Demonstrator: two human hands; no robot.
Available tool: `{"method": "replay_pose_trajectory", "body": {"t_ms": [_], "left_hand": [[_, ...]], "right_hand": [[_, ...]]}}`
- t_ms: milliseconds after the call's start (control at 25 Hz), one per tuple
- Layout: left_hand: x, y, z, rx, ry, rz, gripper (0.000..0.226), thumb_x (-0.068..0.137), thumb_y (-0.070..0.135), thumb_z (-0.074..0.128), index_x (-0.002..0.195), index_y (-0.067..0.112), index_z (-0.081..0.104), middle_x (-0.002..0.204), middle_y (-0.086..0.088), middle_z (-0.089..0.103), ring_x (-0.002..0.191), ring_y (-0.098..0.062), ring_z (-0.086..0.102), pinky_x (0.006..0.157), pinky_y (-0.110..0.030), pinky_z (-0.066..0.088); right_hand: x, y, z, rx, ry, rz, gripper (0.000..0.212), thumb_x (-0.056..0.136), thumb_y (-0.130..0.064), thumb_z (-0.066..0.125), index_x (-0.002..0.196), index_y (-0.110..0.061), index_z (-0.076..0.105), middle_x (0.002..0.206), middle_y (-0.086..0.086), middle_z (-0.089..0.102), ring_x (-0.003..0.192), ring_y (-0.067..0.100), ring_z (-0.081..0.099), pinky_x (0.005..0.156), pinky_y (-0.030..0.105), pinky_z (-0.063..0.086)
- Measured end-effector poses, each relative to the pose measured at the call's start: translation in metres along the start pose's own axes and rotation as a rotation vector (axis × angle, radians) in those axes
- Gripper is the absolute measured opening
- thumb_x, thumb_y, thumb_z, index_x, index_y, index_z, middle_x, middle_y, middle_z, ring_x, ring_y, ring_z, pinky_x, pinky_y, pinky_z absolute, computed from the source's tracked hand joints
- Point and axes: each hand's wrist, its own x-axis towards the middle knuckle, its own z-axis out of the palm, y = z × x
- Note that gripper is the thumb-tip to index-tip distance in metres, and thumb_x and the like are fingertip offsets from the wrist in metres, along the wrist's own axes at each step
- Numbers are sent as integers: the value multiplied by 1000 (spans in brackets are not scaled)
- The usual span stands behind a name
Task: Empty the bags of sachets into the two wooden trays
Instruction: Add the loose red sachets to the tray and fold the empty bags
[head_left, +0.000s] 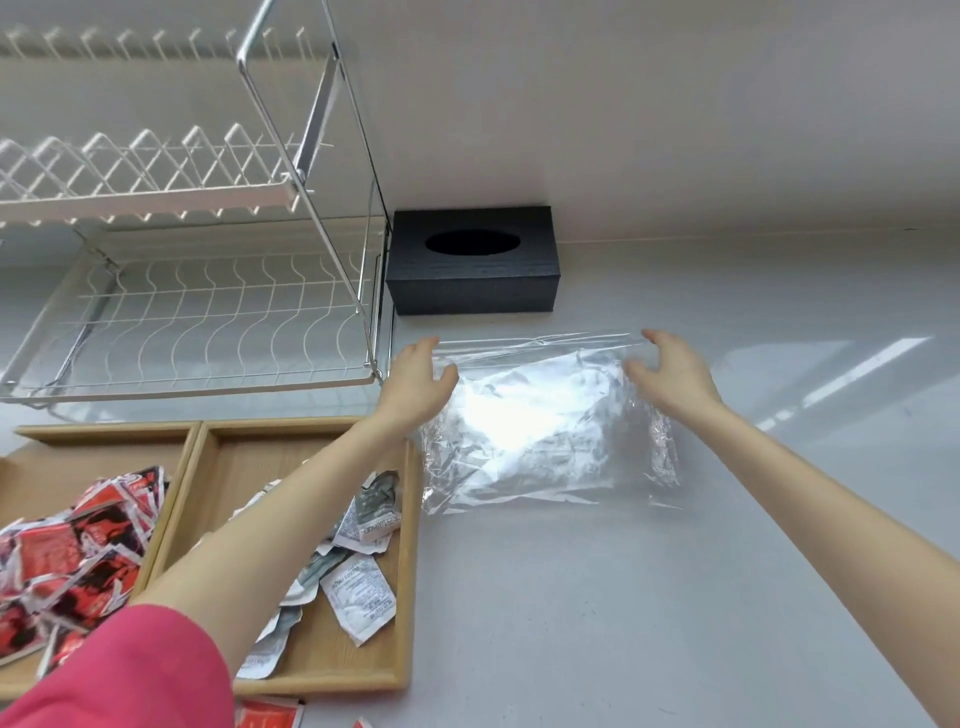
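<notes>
A clear plastic bag (545, 431) lies flat and crumpled on the grey counter, with no sachets visible inside. My left hand (415, 374) hovers at its far left corner with fingers spread. My right hand (670, 369) is at its far right corner, fingers apart and curled. Neither hand visibly grips the plastic. Two wooden trays sit side by side at the left. The left tray (104, 434) holds a heap of red sachets (78, 551). In the right tray (291, 447) lie white and grey sachets (358, 587), partly hidden under my left forearm.
A black tissue box (472, 262) stands against the wall just beyond the bag. A white wire dish rack (197, 322) fills the far left. Two red sachets (270, 717) lie on the counter in front of the trays. Grey counter (623, 597) stretches to the right.
</notes>
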Motion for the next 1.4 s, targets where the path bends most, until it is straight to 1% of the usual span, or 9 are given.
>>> {"method": "replay_pose_trajectory", "body": {"t_ms": [120,280,400,600,760,960,1080,1280,1400], "left_hand": [[-19,2,-15,185,-33,118,52,91,28,42,138,10,33,145,-11,38,132,-26,36,109,-42,30],[-53,-1,-36,425,-48,204,53,89,34,41,137,14,34,143,-8,42,129,-27,40,107,-44,27],[-86,-12,-50,508,-37,236,52,88,36,40,136,14,36,139,-9,45,128,-27,40,108,-44,23],[-138,-40,-63,597,-2,259,52,89,39,37,136,16,35,141,-7,42,131,-25,36,108,-44,20],[-176,-73,-63,586,15,257,57,89,41,39,139,18,28,149,-7,32,139,-23,24,112,-44,15],[-225,-114,-52,502,56,257,55,89,39,39,140,19,28,151,-6,28,140,-21,21,112,-40,16],[-258,-133,-46,428,92,304,52,89,33,42,137,17,34,148,-7,34,137,-21,28,109,-36,21],[-295,-164,-34,363,77,373,45,85,28,50,128,14,48,133,-4,52,122,-24,46,95,-36,36],[-301,-182,-21,366,41,334,45,87,30,45,130,19,44,132,2,50,120,-21,44,90,-32,38]], "right_hand": [[-26,-22,-5,-112,-58,-124,56,89,-27,50,139,-10,33,146,11,39,135,28,35,109,43,30],[-71,-55,2,-195,-122,-227,60,90,-30,49,142,-11,28,150,8,32,138,24,28,112,41,25],[-110,-74,12,-243,-148,-304,60,90,-31,48,143,-13,26,151,5,31,140,22,23,113,40,22],[-168,-93,30,-306,-114,-397,59,89,-32,48,142,-16,26,150,3,33,141,20,22,114,40,19],[-213,-99,53,-259,-136,-397,61,89,-33,48,143,-19,25,152,1,29,143,18,18,115,38,16],[-275,-112,94,-89,-106,-425,52,88,-30,51,137,-17,38,142,1,44,132,18,37,108,32,27],[-309,-118,118,-9,-90,-409,45,88,-27,52,131,-18,45,133,0,51,124,19,43,100,29,33],[-341,-115,153,-52,-128,-340,40,86,-27,52,126,-21,49,128,-2,51,120,18,44,92,29,37],[-348,-108,171,-109,-171,-257,41,86,-27,51,127,-21,48,128,0,49,120,20,43,91,29,37]]}}
